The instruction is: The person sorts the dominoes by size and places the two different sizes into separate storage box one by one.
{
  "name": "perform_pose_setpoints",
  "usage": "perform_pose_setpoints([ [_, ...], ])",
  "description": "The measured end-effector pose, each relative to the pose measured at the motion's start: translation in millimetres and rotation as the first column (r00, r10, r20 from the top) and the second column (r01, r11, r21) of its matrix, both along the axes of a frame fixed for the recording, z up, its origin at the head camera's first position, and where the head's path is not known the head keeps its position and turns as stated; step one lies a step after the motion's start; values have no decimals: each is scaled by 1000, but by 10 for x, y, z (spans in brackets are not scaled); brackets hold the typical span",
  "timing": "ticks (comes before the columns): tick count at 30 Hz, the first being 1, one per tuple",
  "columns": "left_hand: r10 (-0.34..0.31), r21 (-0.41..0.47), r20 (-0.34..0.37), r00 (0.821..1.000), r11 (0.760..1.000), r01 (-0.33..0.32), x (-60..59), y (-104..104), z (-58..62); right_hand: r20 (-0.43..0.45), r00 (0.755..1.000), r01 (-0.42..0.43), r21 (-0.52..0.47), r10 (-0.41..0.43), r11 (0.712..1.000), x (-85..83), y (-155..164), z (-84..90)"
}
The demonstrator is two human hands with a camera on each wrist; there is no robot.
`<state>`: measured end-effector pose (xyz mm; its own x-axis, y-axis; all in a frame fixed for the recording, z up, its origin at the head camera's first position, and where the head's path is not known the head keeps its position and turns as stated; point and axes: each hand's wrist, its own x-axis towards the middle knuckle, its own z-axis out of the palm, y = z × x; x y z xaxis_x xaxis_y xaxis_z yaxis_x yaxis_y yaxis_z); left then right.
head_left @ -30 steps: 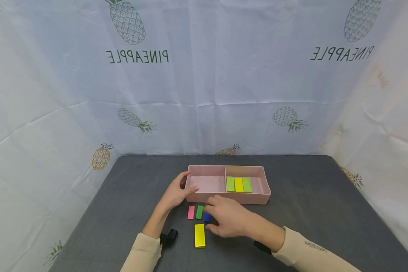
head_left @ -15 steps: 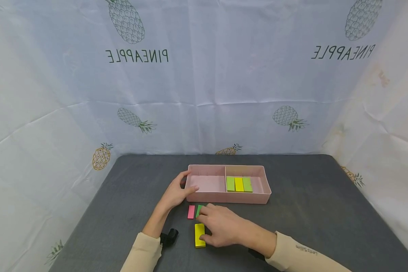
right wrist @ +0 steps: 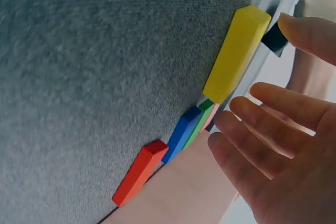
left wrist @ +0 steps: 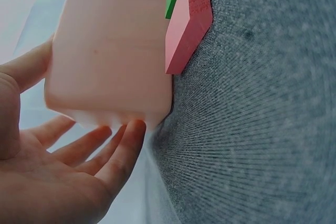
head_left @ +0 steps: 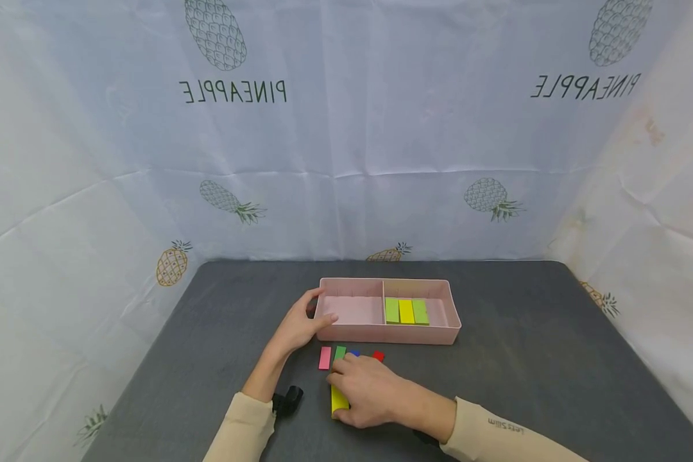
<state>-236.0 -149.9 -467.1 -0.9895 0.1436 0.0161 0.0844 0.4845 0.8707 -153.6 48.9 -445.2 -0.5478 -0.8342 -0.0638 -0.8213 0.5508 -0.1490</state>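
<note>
My left hand (head_left: 297, 327) holds the left end of a pink two-compartment box (head_left: 381, 333), thumb over the front rim and fingers round the end. On the table, my right hand (head_left: 369, 391) is over a yellow block (head_left: 338, 401), partly covering it. In the right wrist view its thumb and fingers are spread on either side of the yellow block (right wrist: 236, 53), with a gap to it. Beyond it, along the box front, lie a pink block (head_left: 325, 358), a green block (head_left: 339, 352), a blue block (head_left: 354, 352) and a red block (head_left: 378, 355), the last three partly hidden by the hand.
In the box's right compartment lie two light green blocks (head_left: 392, 310) with a yellow block (head_left: 406, 311) between them. The dark grey table (head_left: 514, 366) ends at a white pineapple-print cloth (head_left: 335, 128) behind it and at the sides.
My right hand has moved left and toward me, from beside the blue block to over the yellow block. The red block has come into sight behind it. My left hand stays on the box.
</note>
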Motion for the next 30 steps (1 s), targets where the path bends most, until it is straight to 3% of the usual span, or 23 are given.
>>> perform_pose_setpoints([
  [15, 16, -20, 5, 1000, 1000, -16, 5, -1, 0, 2, 1000, 10, 45, -10, 999, 29, -48, -54],
  [30, -9, 11, 2, 1000, 1000, 9, -1, -4, 11, 23, 1000, 19, 40, -20, 999, 8, 216, 3],
])
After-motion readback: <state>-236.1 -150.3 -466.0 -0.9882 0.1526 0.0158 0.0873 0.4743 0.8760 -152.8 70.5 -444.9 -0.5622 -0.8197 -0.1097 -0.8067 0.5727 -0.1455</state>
